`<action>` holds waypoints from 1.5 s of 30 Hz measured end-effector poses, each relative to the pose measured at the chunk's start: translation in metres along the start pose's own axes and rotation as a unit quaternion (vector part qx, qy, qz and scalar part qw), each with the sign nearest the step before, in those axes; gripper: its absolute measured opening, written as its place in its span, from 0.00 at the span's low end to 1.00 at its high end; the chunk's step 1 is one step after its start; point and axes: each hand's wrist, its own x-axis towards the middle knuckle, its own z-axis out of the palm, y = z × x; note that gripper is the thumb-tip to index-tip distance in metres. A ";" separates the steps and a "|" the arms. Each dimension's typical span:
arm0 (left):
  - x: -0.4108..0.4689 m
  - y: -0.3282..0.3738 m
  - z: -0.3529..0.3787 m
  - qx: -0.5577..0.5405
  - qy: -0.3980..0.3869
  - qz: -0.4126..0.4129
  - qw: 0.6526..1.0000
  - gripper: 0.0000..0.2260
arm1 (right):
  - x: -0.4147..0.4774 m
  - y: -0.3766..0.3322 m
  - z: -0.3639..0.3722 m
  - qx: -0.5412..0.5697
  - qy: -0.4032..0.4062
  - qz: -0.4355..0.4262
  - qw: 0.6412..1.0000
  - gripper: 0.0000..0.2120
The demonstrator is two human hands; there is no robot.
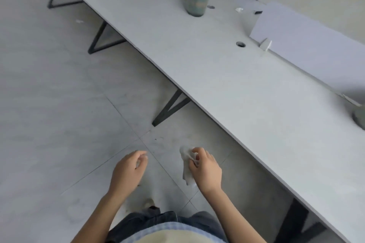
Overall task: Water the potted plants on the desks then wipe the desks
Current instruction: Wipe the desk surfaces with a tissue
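Nearest, the right hand (pixel 205 167) is closed on a white wipe (pixel 187 165), pinched w/ fingers so most of it hangs down, prob. ready for wiping. The left hand (pixel 128 169) is half curled & holds nothing, free to help. Both hang over the floor (pixel 59 104), beside the table (pixel 227 77), not touching it yet. Farther off, a plant (pixel 197 0) in a green pot stands on the table near the divider (pixel 308 45), w/ small bits lying around it. Another pot (pixel 360 118) peeks in at the right edge.
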 end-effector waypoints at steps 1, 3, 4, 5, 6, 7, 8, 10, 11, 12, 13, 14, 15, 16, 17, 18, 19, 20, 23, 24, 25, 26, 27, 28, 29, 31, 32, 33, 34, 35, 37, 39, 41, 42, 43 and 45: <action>0.007 -0.009 -0.013 -0.019 0.008 -0.026 0.999 0.12 | 0.008 -0.014 0.002 -0.001 0.006 -0.008 1.000 0.14; 0.015 -0.028 -0.032 -0.046 0.022 -0.073 0.996 0.12 | 0.019 -0.031 0.004 -0.008 0.018 -0.011 1.000 0.13; 0.018 -0.038 -0.038 -0.062 0.028 -0.095 0.993 0.11 | 0.024 -0.036 0.007 -0.015 0.018 -0.012 1.000 0.13; 0.020 -0.047 -0.042 -0.078 0.032 -0.118 0.989 0.10 | 0.027 -0.041 0.011 -0.023 0.014 -0.011 1.000 0.13; 0.024 -0.055 -0.043 -0.094 0.035 -0.139 0.985 0.09 | 0.031 -0.045 0.017 -0.031 0.004 -0.011 0.999 0.13; 0.028 -0.062 -0.042 -0.110 0.035 -0.162 0.980 0.09 | 0.036 -0.050 0.023 -0.038 -0.012 -0.013 0.999 0.14; 0.033 -0.068 -0.041 -0.128 0.034 -0.180 0.975 0.09 | 0.042 -0.056 0.028 -0.045 -0.030 -0.018 0.998 0.14; 0.047 -0.075 -0.042 -0.161 0.028 -0.209 0.964 0.07 | 0.062 -0.070 0.038 -0.052 -0.057 -0.036 0.996 0.15; 0.057 -0.077 -0.046 -0.167 0.031 -0.215 0.962 0.07 | 0.076 -0.079 0.042 -0.050 -0.063 -0.047 0.996 0.15; 0.069 -0.079 -0.051 -0.169 0.039 -0.217 0.961 0.06 | 0.092 -0.090 0.045 -0.047 -0.065 -0.057 0.995 0.15; 0.082 -0.081 -0.056 -0.170 0.050 -0.219 0.960 0.05 | 0.109 -0.101 0.047 -0.044 -0.062 -0.069 0.995 0.15; 0.098 -0.083 -0.063 -0.172 0.062 -0.220 0.958 0.06 | 0.129 -0.112 0.051 -0.041 -0.061 -0.081 0.994 0.15; 0.115 -0.085 -0.068 -0.171 0.071 -0.223 0.957 0.07 | 0.150 -0.124 0.054 -0.039 -0.059 -0.092 0.993 0.15; 0.133 -0.085 -0.074 -0.167 0.077 -0.226 0.957 0.07 | 0.172 -0.137 0.056 -0.037 -0.056 -0.101 0.993 0.15; 0.151 -0.085 -0.080 -0.158 0.076 -0.230 0.957 0.07 | 0.196 -0.150 0.057 -0.033 -0.053 -0.107 0.992 0.14; 0.169 -0.083 -0.085 -0.147 0.072 -0.228 0.960 0.07 | 0.218 -0.162 0.056 -0.026 -0.051 -0.107 0.993 0.15; 0.187 -0.081 -0.091 -0.139 0.070 -0.221 0.963 0.07 | 0.240 -0.173 0.055 -0.020 -0.046 -0.108 0.993 0.15; 0.207 -0.078 -0.098 -0.134 0.070 -0.211 0.966 0.09 | 0.261 -0.183 0.054 -0.017 -0.042 -0.111 0.993 0.15; 0.266 -0.067 -0.119 -0.148 0.093 -0.196 0.965 0.07 | 0.315 -0.208 0.049 -0.009 -0.030 -0.121 0.992 0.15; 0.285 -0.064 -0.124 -0.158 0.101 -0.197 0.962 0.06 | 0.329 -0.215 0.049 -0.007 -0.027 -0.121 0.992 0.15; 0.300 -0.062 -0.126 -0.167 0.103 -0.201 0.960 0.05 | 0.341 -0.220 0.052 -0.007 -0.026 -0.122 0.992 0.15; 0.311 -0.062 -0.128 -0.175 0.097 -0.208 0.957 0.05 | 0.350 -0.225 0.055 -0.009 -0.032 -0.122 0.992 0.15; 0.321 -0.063 -0.128 -0.184 0.089 -0.213 0.955 0.06 | 0.357 -0.229 0.059 -0.011 -0.039 -0.125 0.991 0.15; 0.329 -0.064 -0.130 -0.191 0.080 -0.217 0.954 0.07 | 0.364 -0.232 0.064 -0.012 -0.044 -0.133 0.990 0.15; 0.337 -0.066 -0.133 -0.197 0.073 -0.225 0.952 0.08 | 0.371 -0.236 0.069 -0.015 -0.043 -0.142 0.989 0.15; 0.361 -0.077 -0.144 -0.199 0.071 -0.243 0.947 0.09 | 0.392 -0.247 0.078 -0.006 -0.013 -0.146 0.989 0.13; 0.378 -0.084 -0.151 -0.191 0.074 -0.248 0.947 0.08 | 0.404 -0.255 0.082 0.000 0.009 -0.145 0.989 0.12; 0.396 -0.089 -0.159 -0.182 0.077 -0.249 0.948 0.08 | 0.417 -0.264 0.086 0.002 0.034 -0.144 0.989 0.10; 0.416 -0.093 -0.168 -0.173 0.076 -0.243 0.951 0.07 | 0.430 -0.274 0.090 -0.006 0.057 -0.140 0.988 0.09; 0.438 -0.096 -0.177 -0.169 0.068 -0.230 0.956 0.07 | 0.443 -0.286 0.094 -0.017 0.076 -0.139 0.987 0.08; 0.484 -0.100 -0.196 -0.159 0.038 -0.192 0.968 0.06 | 0.469 -0.313 0.102 -0.030 0.106 -0.129 0.985 0.07; 0.530 -0.103 -0.222 -0.140 0.007 -0.162 0.977 0.07 | 0.492 -0.340 0.111 -0.028 0.131 -0.106 0.985 0.06; 0.572 -0.106 -0.250 -0.143 0.002 -0.143 0.979 0.07 | 0.510 -0.367 0.117 -0.019 0.154 -0.084 0.984 0.10; 0.590 -0.107 -0.261 -0.143 0.001 -0.137 0.980 0.06 | 0.517 -0.380 0.119 -0.014 0.169 -0.078 0.982 0.11; 0.606 -0.109 -0.271 -0.141 -0.001 -0.130 0.981 0.06 | 0.523 -0.390 0.121 -0.009 0.182 -0.072 0.980 0.11; 0.632 -0.112 -0.281 -0.135 -0.019 -0.124 0.983 0.05 | 0.532 -0.406 0.124 -0.006 0.204 -0.060 0.977 0.09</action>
